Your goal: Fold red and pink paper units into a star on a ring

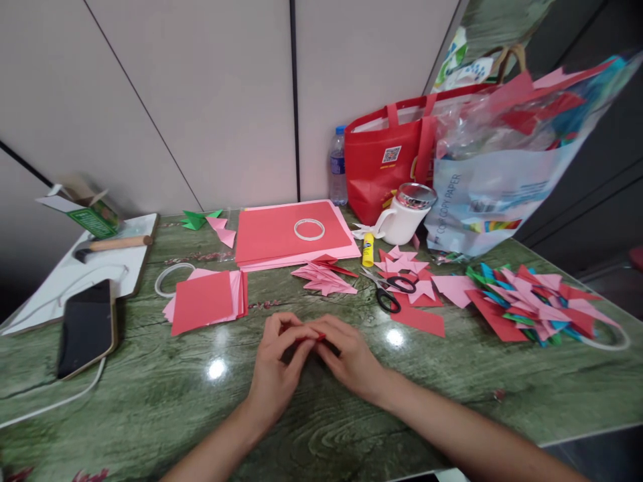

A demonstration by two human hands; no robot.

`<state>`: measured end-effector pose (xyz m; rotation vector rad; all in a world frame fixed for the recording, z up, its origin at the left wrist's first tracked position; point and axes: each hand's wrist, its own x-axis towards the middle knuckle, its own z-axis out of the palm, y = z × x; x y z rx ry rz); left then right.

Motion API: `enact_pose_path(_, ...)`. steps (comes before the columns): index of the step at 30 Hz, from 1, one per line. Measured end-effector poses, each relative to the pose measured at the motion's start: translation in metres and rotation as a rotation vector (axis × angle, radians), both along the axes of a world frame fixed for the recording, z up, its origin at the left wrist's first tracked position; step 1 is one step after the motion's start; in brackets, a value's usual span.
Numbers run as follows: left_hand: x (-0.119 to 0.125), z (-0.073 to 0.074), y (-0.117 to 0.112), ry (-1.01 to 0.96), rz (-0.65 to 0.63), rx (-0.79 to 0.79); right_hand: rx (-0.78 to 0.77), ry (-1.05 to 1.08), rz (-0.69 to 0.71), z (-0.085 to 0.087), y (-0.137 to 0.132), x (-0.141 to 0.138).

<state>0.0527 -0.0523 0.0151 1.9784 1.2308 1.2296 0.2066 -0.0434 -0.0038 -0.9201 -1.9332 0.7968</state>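
Note:
Low over the green table, my left hand and my right hand meet fingertip to fingertip. Between them they pinch a small piece of red paper, mostly covered by the fingers, so its folded shape cannot be made out. Just beyond the hands lies a pile of folded pink paper pieces. To the left sits a stack of red and pink paper squares. Black-handled scissors rest to the right on more cut and folded paper.
Large red and pink sheets carry a roll of tape. Behind stand a glue stick, a white mug, a red bag and a water bottle. Colourful folded pieces lie right; a phone lies left.

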Motion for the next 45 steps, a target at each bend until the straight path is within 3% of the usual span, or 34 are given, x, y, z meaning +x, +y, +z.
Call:
enact_pose_path(5,-0.004,0.004,0.003,-0.030,-0.015,0.001,-0.020,0.042,-0.060,0.002,-0.001,0.001)
enact_pose_path(8,-0.002,0.007,0.003,-0.097,0.035,-0.096,-0.198,0.143,-0.081,0.002,-0.001,0.000)
enact_pose_path(13,-0.003,0.010,0.008,-0.139,0.093,-0.369,-0.545,0.414,-0.054,0.008,0.006,-0.001)
enact_pose_path(18,-0.002,0.010,0.009,-0.338,-0.088,-0.820,-0.589,0.463,-0.045,0.010,0.013,0.003)
enact_pose_path(22,0.002,0.006,0.006,-0.542,-0.079,-1.025,-0.542,0.464,-0.091,0.009,0.013,0.005)
enact_pose_path(25,0.004,0.004,0.005,-0.599,-0.080,-1.055,-0.493,0.394,-0.019,0.009,0.011,0.005)
enact_pose_path(32,0.003,0.001,0.004,-0.641,-0.139,-1.047,-0.553,0.397,0.056,0.006,0.013,0.007)
enact_pose_path(39,0.003,0.002,0.006,-0.785,-0.081,-1.010,-0.517,0.418,0.094,0.004,0.016,0.008)
enact_pose_path(45,-0.001,0.003,0.010,-0.811,-0.185,-1.060,-0.505,0.462,-0.007,0.003,0.020,0.011)
